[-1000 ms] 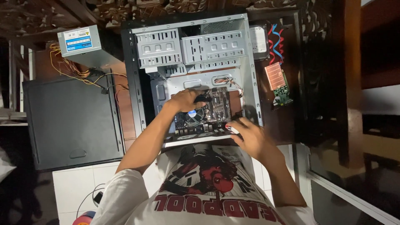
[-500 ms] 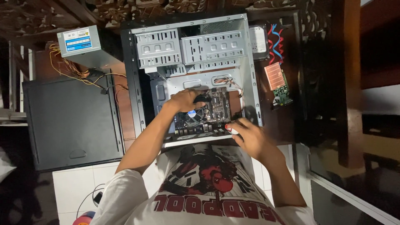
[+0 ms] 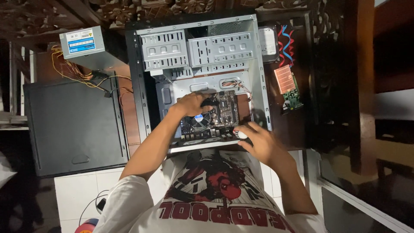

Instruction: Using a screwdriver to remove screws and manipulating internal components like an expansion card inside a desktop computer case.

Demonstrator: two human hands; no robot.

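The scene is a dim room with dark carved wooden furniture and a white tiled floor. An open computer case (image 3: 202, 82) lies on its side in front of the person. The motherboard (image 3: 215, 116) is inside the case, low in its bay, with the round cooler fan on it. The left hand (image 3: 192, 103) rests on the upper edge of the board, fingers curled over it. The right hand (image 3: 258, 142) is at the lower right corner; its fingers are closed on a small white-and-red object (image 3: 239, 134), which I cannot identify. The power supply (image 3: 82, 42), the side panel (image 3: 73, 125) and an expansion card (image 3: 290, 88) lie outside the case, so I judge much of the work remains.
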